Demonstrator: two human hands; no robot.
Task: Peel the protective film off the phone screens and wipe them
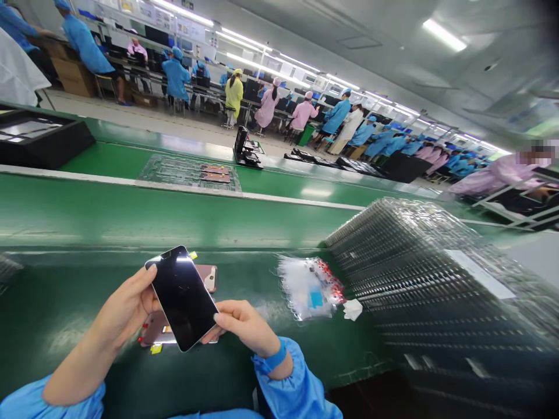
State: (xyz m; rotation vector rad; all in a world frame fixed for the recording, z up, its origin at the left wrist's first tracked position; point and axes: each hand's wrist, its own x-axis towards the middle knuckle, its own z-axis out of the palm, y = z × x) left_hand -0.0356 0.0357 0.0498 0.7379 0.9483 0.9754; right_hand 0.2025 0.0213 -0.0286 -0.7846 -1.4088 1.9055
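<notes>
I hold a black-screened phone [182, 297] up over the green table, tilted, its glass facing me. My left hand [126, 308] grips its left edge with the fingers curled behind it. My right hand [242, 323] pinches its lower right corner. Under the phone lie rose-gold phone parts [208, 276] with small yellow tabs [156, 348] sticking out. Both my sleeves are blue, with a blue wrist band on the right.
A small pile of clear film pieces [311, 286] and a white scrap [353, 309] lie to the right. A tall stack of clear plastic trays [419, 273] stands further right. Behind runs a green conveyor [109, 160] with a parts mat [187, 172]. Many workers sit at far benches.
</notes>
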